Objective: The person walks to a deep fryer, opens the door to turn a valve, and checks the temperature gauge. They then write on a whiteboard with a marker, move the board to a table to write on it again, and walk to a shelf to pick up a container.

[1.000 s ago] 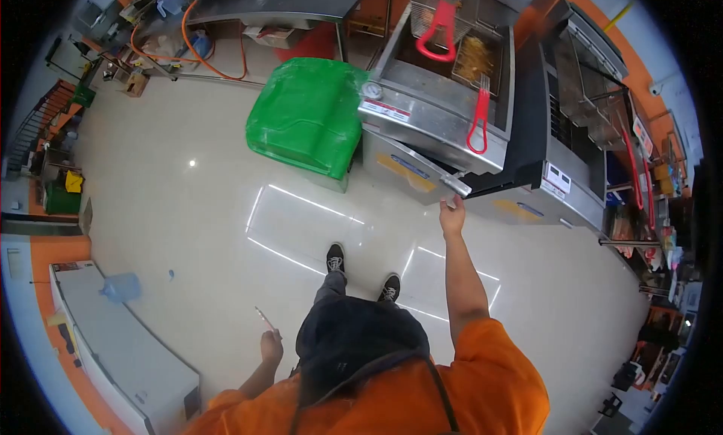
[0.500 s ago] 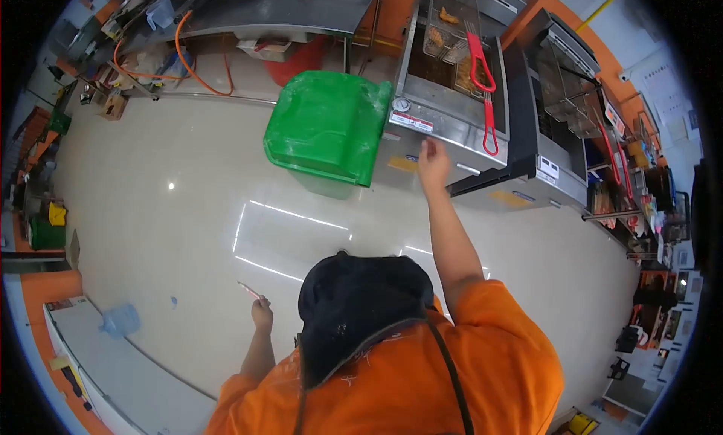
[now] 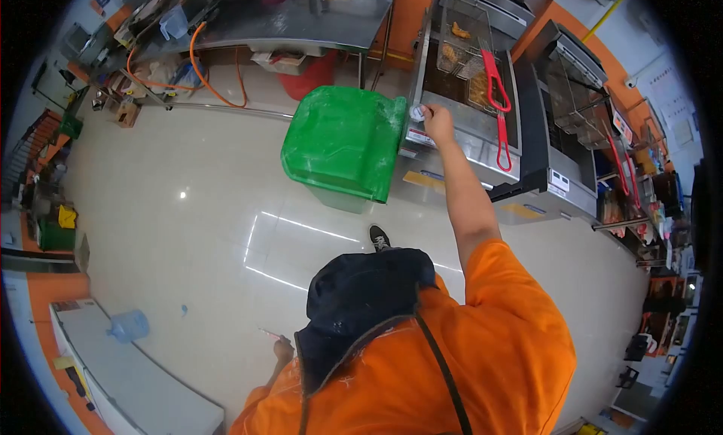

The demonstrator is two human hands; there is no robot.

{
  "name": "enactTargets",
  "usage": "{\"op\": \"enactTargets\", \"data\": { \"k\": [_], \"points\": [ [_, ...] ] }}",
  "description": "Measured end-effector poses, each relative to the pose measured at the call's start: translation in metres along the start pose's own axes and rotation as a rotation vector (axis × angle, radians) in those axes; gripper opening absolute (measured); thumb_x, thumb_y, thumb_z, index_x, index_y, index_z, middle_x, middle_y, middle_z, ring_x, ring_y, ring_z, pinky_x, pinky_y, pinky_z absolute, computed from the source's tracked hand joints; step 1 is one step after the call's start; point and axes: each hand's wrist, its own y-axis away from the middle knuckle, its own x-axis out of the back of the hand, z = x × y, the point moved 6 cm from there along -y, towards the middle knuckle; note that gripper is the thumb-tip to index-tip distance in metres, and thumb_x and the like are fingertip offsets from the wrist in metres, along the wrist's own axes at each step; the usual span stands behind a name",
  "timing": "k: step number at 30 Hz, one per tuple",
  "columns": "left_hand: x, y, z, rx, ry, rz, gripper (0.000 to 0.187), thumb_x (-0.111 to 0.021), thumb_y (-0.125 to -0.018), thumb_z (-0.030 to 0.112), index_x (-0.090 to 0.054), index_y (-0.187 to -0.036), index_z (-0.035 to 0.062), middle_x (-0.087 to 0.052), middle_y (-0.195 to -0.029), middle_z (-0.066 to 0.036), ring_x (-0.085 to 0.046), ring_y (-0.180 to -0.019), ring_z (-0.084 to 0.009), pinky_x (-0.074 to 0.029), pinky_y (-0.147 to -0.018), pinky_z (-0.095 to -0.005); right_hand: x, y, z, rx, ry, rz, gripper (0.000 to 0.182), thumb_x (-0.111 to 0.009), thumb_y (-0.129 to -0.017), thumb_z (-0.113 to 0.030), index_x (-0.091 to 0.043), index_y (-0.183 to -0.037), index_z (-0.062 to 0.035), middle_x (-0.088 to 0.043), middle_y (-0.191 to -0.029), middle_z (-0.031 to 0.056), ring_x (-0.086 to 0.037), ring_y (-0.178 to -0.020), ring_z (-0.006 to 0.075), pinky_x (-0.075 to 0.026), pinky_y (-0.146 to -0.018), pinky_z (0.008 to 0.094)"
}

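Note:
My right hand [image 3: 438, 124] reaches to the front edge of a steel fryer [image 3: 478, 130], its fingers closed on a small round white-faced dial [image 3: 417, 114]. Fry baskets with red handles [image 3: 503, 137] rest over the fryer, and fried pieces [image 3: 460, 31] lie in one of them. Down by my body, my left hand [image 3: 283, 350] is closed around a thin pale stick-like object [image 3: 269, 335], too small to name. Just left of the fryer stands a green lidded bin [image 3: 343, 141].
A second fryer [image 3: 559, 180] is to the right. A steel table [image 3: 301, 21] with an orange hose [image 3: 194, 58] runs along the back. At lower left are a white counter [image 3: 135, 367] and a blue water jug [image 3: 129, 326]. One shoe [image 3: 379, 238] shows on the floor.
My right hand has moved up from in front of the fryer to the dial. My left hand has dropped back towards my body with the stick-like object. A shoe has come into view.

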Motion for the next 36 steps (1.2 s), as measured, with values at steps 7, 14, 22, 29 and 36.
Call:
{"op": "enactTargets", "data": {
  "k": [7, 14, 22, 29, 36],
  "points": [
    [-0.016, -0.030, 0.010, -0.148, -0.298, 0.101, 0.056, -0.038, -0.092, 0.041, -0.061, -0.066, -0.0034, -0.060, -0.061, -0.018, -0.061, -0.061, -0.0283, -0.048, -0.065, -0.0436, 0.002, -0.014, 0.008, -0.005, -0.035, -0.085, 0.025, -0.059, -0.086, -0.023, -0.064, -0.094, 0.0007, -0.065, -0.080, 0.0194, -0.062, -0.071, 0.0308, -0.047, -0.066, 0.0374],
    [-0.019, -0.035, 0.121, -0.203, -0.017, 0.020, 0.051, -0.040, -0.093, 0.040, -0.060, -0.081, -0.0048, -0.063, -0.071, -0.016, -0.062, -0.062, -0.0236, -0.050, -0.057, -0.0356, 0.002, -0.014, 0.028, -0.006, -0.077, -0.023, 0.025, -0.059, -0.086, -0.021, -0.064, -0.095, 0.0017, -0.065, -0.078, 0.0187, -0.062, -0.069, 0.0253, -0.047, -0.065, 0.0343],
    [0.001, 0.000, 0.188, -0.191, 0.076, 0.048, 0.043, -0.041, -0.095, 0.036, -0.058, -0.090, -0.0034, -0.062, -0.079, -0.012, -0.058, -0.061, -0.0189, -0.049, -0.053, -0.0307, 0.004, -0.016, 0.030, -0.053, -0.124, 0.008, 0.026, -0.059, -0.086, -0.021, -0.064, -0.097, 0.0015, -0.065, -0.080, 0.0190, -0.064, -0.072, 0.0253, -0.048, -0.067, 0.0339],
    [-0.017, -0.060, 0.091, -0.299, -0.240, 0.077, 0.056, -0.040, -0.091, 0.046, -0.062, -0.072, -0.0023, -0.063, -0.069, -0.020, -0.063, -0.068, -0.0327, -0.046, -0.061, -0.0438, 0.015, -0.014, 0.028, -0.070, -0.027, 0.042, 0.024, -0.054, -0.088, -0.020, -0.065, -0.098, -0.0020, -0.064, -0.086, 0.0224, -0.063, -0.083, 0.0358, -0.048, -0.073, 0.0396],
    [-0.011, -0.058, 0.076, -0.286, -0.319, 0.035, 0.059, -0.039, -0.090, 0.047, -0.060, -0.069, -0.0029, -0.058, -0.061, -0.020, -0.058, -0.060, -0.0335, -0.043, -0.058, -0.0446, 0.010, -0.010, 0.039, -0.083, -0.029, 0.025, 0.023, -0.054, -0.088, -0.020, -0.065, -0.094, -0.0013, -0.063, -0.088, 0.0233, -0.062, -0.085, 0.0375, -0.047, -0.074, 0.0406]
  ]
}}
